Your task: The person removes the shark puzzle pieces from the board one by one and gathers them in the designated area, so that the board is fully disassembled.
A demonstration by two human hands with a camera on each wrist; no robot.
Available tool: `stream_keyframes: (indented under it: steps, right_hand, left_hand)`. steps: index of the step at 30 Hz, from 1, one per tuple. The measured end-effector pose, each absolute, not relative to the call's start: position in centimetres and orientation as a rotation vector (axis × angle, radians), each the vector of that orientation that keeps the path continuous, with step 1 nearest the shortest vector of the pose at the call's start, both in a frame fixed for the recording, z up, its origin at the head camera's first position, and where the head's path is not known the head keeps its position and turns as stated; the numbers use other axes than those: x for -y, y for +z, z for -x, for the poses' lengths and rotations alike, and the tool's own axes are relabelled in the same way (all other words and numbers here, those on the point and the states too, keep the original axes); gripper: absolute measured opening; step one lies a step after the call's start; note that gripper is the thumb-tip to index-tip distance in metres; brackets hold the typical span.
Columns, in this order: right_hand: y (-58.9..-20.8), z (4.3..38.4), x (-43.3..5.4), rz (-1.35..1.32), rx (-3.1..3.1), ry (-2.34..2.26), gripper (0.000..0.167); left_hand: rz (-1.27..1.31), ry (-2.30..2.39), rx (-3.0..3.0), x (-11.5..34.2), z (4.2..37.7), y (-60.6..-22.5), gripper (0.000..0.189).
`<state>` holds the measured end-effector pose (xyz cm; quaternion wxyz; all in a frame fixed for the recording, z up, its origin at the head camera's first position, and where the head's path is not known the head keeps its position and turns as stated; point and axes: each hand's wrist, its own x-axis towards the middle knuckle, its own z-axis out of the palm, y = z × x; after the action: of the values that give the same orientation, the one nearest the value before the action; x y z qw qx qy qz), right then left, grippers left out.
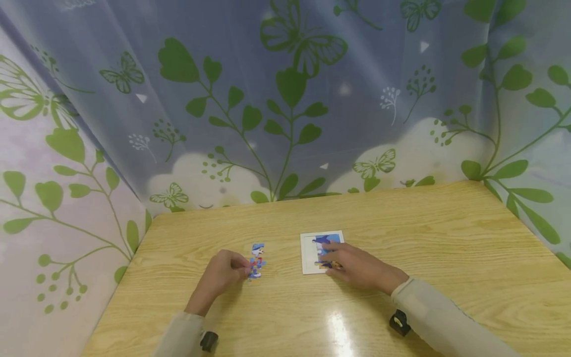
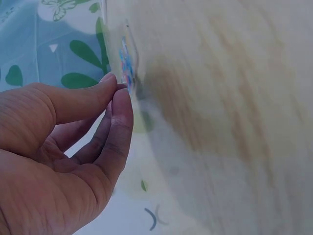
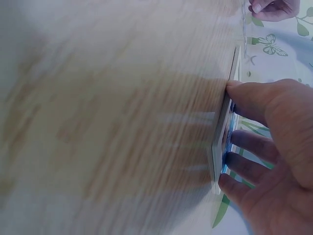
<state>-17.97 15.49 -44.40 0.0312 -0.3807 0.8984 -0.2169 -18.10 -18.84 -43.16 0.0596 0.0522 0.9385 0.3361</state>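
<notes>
A strip of jigsaw puzzle pieces (image 1: 257, 250), blue, white and red, lies on the wooden table. My left hand (image 1: 224, 270) pinches a piece at the strip's left side between thumb and fingertips; the fingers hide part of it. In the left wrist view the left hand (image 2: 73, 127) has its thumb and finger at the edge of the pieces (image 2: 126, 61). To the right lies a white-framed puzzle board (image 1: 309, 253), its right part covered by a blue picture. My right hand (image 1: 357, 265) rests on it with spread fingers, the thumb on its near edge in the right wrist view.
The wooden table (image 1: 276, 317) reaches back to a curtain (image 1: 250, 163) printed with leaves and butterflies. Similar cloth hangs at both sides. Each wrist carries a small black device (image 1: 399, 322).
</notes>
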Motion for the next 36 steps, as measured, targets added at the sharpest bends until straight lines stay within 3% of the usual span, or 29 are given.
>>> stream_keyframes:
  steps: [17, 36]
  right_hand:
    - [-44.1, 17.4, -16.3, 1.157, -2.835, -0.688, 0.031]
    - [-43.9, 17.3, -17.3, 1.003, -2.866, -0.603, 0.037]
  left_hand:
    - [-0.488, 1.093, -2.774, 13.7, 19.7, -41.3, 0.004]
    - [-0.591, 1.081, -2.792, 7.0, 21.8, -42.4, 0.011]
